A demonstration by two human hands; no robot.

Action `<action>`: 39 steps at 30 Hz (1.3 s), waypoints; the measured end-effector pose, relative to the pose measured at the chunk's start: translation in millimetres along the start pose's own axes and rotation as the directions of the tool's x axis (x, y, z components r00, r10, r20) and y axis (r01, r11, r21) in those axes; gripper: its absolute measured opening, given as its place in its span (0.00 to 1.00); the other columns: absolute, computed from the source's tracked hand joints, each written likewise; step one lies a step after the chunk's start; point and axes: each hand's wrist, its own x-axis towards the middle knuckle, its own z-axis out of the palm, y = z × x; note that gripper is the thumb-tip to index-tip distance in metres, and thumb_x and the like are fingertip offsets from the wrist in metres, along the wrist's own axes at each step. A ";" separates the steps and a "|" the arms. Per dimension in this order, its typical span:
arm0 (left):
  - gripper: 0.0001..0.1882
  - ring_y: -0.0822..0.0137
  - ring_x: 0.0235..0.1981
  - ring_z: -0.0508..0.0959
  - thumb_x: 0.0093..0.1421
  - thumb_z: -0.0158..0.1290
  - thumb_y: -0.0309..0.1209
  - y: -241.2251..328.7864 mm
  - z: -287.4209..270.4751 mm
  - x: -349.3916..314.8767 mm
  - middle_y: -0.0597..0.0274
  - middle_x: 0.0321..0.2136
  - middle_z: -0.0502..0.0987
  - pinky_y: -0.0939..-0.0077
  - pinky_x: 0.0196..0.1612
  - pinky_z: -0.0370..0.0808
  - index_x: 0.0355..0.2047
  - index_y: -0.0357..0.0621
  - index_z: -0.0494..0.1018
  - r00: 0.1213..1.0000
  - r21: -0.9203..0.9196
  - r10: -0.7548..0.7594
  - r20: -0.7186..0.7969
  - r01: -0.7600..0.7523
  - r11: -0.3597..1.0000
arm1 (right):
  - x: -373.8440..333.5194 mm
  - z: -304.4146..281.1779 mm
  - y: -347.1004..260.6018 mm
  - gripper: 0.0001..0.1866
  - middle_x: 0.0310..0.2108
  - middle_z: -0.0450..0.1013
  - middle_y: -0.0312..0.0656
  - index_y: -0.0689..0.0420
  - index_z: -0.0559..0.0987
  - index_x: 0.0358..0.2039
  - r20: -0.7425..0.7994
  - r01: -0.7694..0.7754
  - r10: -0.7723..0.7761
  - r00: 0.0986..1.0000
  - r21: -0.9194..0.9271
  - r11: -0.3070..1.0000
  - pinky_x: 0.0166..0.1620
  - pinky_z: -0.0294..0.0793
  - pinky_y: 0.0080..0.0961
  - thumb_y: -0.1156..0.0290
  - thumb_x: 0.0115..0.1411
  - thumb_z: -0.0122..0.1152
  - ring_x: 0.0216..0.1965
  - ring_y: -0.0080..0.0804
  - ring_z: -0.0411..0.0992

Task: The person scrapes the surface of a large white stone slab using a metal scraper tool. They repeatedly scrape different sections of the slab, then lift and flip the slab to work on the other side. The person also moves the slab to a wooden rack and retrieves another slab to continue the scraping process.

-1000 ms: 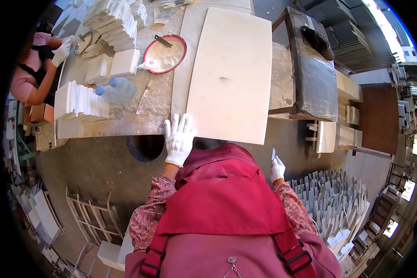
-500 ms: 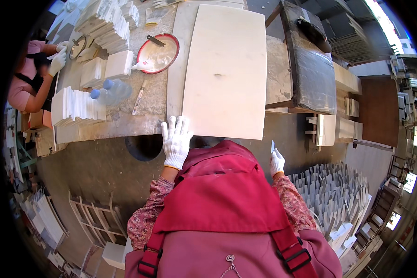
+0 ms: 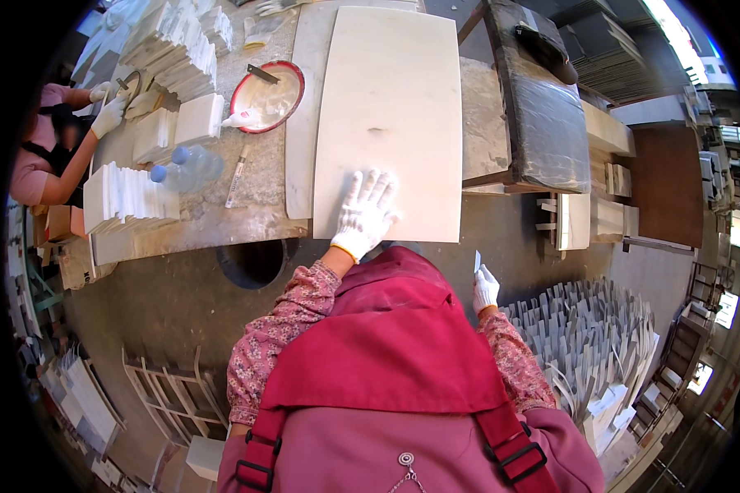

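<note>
A large cream slab [image 3: 386,99], smooth with a small dark mark near its middle, lies lengthwise on the worktable in front of me. My left hand [image 3: 366,212], in a white knit glove, rests flat with fingers spread on the slab's near part. Low to the right of the slab's near edge, my right hand [image 3: 486,289], also gloved, is closed on a thin, pale bluish blade-like piece [image 3: 477,261] that points upward. Most of that piece is hidden in the fingers, so its exact kind is unclear.
On the table's left stand a red-rimmed bowl [image 3: 298,105] of whitish paste with a scraper [image 3: 262,74], a marker [image 3: 237,177], plastic bottles [image 3: 196,168] and stacked tiles [image 3: 127,195]. A co-worker's gloved hand [image 3: 108,117] works there. Upright strips [image 3: 588,337] fill the lower right.
My left hand has moved right and forward, from the table's edge beside the slab onto its surface. My right hand stays low with the blade-like piece. The view has shifted slightly.
</note>
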 end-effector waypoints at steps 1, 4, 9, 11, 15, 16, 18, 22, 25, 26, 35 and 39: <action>0.36 0.57 0.74 0.49 0.64 0.50 0.50 18.1 4.5 8.9 0.59 0.71 0.57 0.52 0.75 0.36 0.68 0.45 0.62 0.997 -0.057 0.068 0.025 -0.066 0.996 | -4.1 1.3 0.1 0.22 0.30 0.73 0.29 0.60 0.74 0.60 -0.006 -0.029 0.029 1.000 -0.004 1.000 0.26 0.63 0.17 0.69 0.67 0.56 0.24 0.16 0.64; 0.37 0.57 0.73 0.50 0.62 0.52 0.50 63.6 18.4 26.7 0.58 0.70 0.59 0.55 0.75 0.39 0.67 0.44 0.63 0.974 -0.213 0.221 0.056 -0.204 0.955 | -14.9 0.0 3.7 0.23 0.38 0.77 0.32 0.64 0.73 0.61 -0.020 -0.042 0.043 0.999 0.023 0.999 0.33 0.66 0.17 0.72 0.66 0.56 0.29 0.16 0.66; 0.35 0.58 0.72 0.56 0.62 0.53 0.49 85.4 18.0 9.9 0.59 0.68 0.63 0.52 0.75 0.42 0.65 0.46 0.65 0.912 -0.299 0.405 0.065 -0.370 0.880 | -32.0 -6.3 5.3 0.22 0.40 0.78 0.33 0.63 0.73 0.61 -0.075 -0.096 0.100 0.992 0.060 0.994 0.34 0.66 0.16 0.73 0.67 0.56 0.30 0.16 0.67; 0.33 0.57 0.71 0.58 0.62 0.53 0.49 74.7 6.1 3.1 0.61 0.66 0.65 0.50 0.74 0.43 0.64 0.48 0.67 0.896 -0.242 0.437 0.076 -0.409 0.880 | -34.7 -14.8 8.5 0.22 0.39 0.77 0.33 0.63 0.73 0.61 -0.085 -0.103 0.110 0.990 0.079 0.992 0.34 0.66 0.16 0.73 0.67 0.57 0.30 0.16 0.67; 0.32 0.56 0.70 0.58 0.62 0.53 0.48 73.5 -2.4 12.0 0.63 0.66 0.66 0.48 0.74 0.43 0.64 0.50 0.67 0.903 -0.232 0.421 0.079 -0.394 0.889 | -35.5 -29.6 13.8 0.21 0.30 0.74 0.30 0.60 0.75 0.59 -0.114 -0.113 0.128 0.985 0.132 0.985 0.27 0.62 0.15 0.72 0.67 0.57 0.24 0.15 0.64; 0.32 0.56 0.71 0.57 0.62 0.53 0.48 77.1 0.5 20.7 0.63 0.66 0.66 0.48 0.74 0.43 0.64 0.50 0.67 0.911 -0.234 0.408 0.062 -0.384 0.893 | -33.5 -30.1 12.7 0.20 0.28 0.73 0.29 0.60 0.76 0.59 -0.114 -0.129 0.146 0.983 0.141 0.982 0.25 0.61 0.15 0.71 0.67 0.57 0.23 0.15 0.63; 0.32 0.56 0.70 0.58 0.62 0.53 0.48 82.3 9.9 26.5 0.62 0.66 0.66 0.48 0.74 0.43 0.64 0.50 0.67 0.924 -0.238 0.382 0.019 -0.367 0.899 | -30.9 -28.4 7.2 0.18 0.22 0.68 0.27 0.58 0.78 0.56 -0.130 -0.140 0.163 0.978 0.169 0.976 0.20 0.57 0.16 0.70 0.67 0.57 0.18 0.15 0.61; 0.32 0.57 0.70 0.58 0.60 0.55 0.49 71.4 -12.4 3.8 0.63 0.63 0.69 0.49 0.74 0.44 0.63 0.51 0.68 0.902 -0.225 0.417 0.113 -0.386 0.895 | -23.0 -24.0 -20.9 0.21 0.21 0.65 0.26 0.55 0.74 0.60 -0.122 -0.117 0.141 0.982 0.184 0.976 0.19 0.57 0.14 0.69 0.68 0.57 0.18 0.14 0.60; 0.33 0.54 0.67 0.64 0.60 0.57 0.50 25.3 -32.5 -18.1 0.58 0.60 0.71 0.47 0.72 0.48 0.62 0.49 0.68 0.973 -0.286 0.221 -0.059 -0.229 0.931 | -10.7 -13.4 -62.8 0.17 0.21 0.64 0.26 0.58 0.77 0.55 -0.052 0.054 -0.045 0.998 0.188 0.981 0.21 0.60 0.14 0.68 0.69 0.58 0.20 0.13 0.60; 0.34 0.51 0.66 0.65 0.60 0.57 0.49 4.1 -40.8 -20.2 0.55 0.60 0.71 0.49 0.72 0.51 0.63 0.47 0.67 0.985 -0.263 0.020 -0.174 -0.066 0.962 | -5.0 -8.6 -78.8 0.15 0.21 0.64 0.26 0.59 0.78 0.53 0.004 0.088 -0.089 0.996 0.151 0.985 0.22 0.60 0.14 0.68 0.69 0.58 0.20 0.13 0.61; 0.53 0.50 0.71 0.55 0.61 0.56 0.55 -188.2 -82.6 16.2 0.34 0.70 0.51 0.64 0.70 0.55 0.70 0.27 0.45 0.188 -0.968 -0.982 0.007 0.246 0.040 | -31.6 194.6 -302.6 0.07 0.26 0.74 0.32 0.59 0.79 0.40 0.599 0.557 -0.400 0.694 -0.094 0.825 0.31 0.67 0.17 0.72 0.68 0.53 0.26 0.17 0.67; 0.38 0.54 0.58 0.73 0.59 0.57 0.53 -231.9 -81.1 48.5 0.44 0.57 0.73 0.62 0.59 0.68 0.58 0.34 0.68 0.310 -0.974 -0.951 -0.006 0.215 0.076 | -52.0 304.5 -355.0 0.12 0.26 0.75 0.35 0.62 0.80 0.46 0.748 0.730 -0.469 0.470 -0.030 0.683 0.32 0.69 0.20 0.72 0.67 0.54 0.27 0.20 0.68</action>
